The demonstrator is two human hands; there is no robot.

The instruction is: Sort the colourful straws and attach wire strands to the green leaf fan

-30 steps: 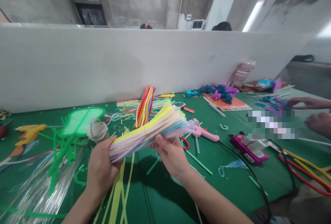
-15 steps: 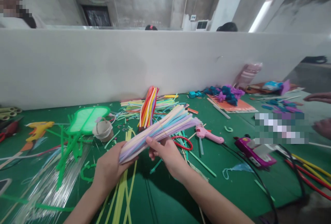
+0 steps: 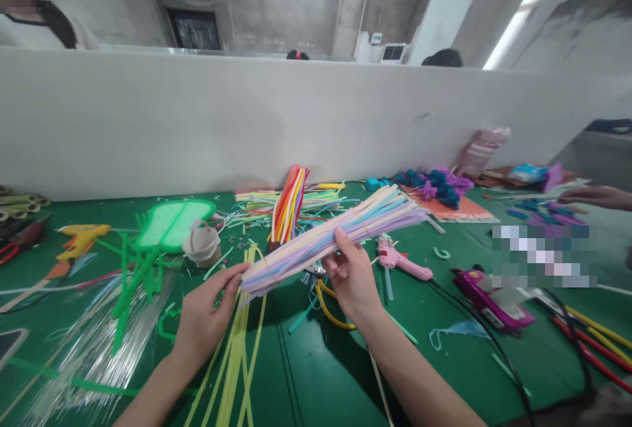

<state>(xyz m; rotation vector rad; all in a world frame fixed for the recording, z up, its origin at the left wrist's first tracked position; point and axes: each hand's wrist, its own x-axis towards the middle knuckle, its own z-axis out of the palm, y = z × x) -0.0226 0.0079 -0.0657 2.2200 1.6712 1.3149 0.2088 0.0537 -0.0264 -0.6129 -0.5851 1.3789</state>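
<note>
A bundle of pastel pipe cleaners (image 3: 326, 236) in cream, blue and lilac slants up to the right above the table, with thin bands around it. My right hand (image 3: 353, 276) grips it near the middle, thumb on top. At its lower left end, the fingers of my left hand (image 3: 207, 308) are closed on the tips. Beneath the bundle lies a tool with yellow looped handles (image 3: 333, 305), its head partly hidden. Yellow pipe cleaners (image 3: 232, 361) run along the table by my left hand. A red, orange and white bundle of pipe cleaners (image 3: 289, 206) stands behind.
A pink glue gun (image 3: 402, 261) lies to the right, its cable passing a purple box-like device (image 3: 494, 299). On the left are a green wing-like piece (image 3: 172, 226), a cup (image 3: 202, 246) and a yellow glue gun (image 3: 81, 239). A white partition (image 3: 197, 124) closes the back. Another person's hand (image 3: 595, 197) reaches in at right.
The bundle has shifted right and flattened slightly. My left hand has slid back from around its lower part to the end tips; my right hand has moved right and up with it.
</note>
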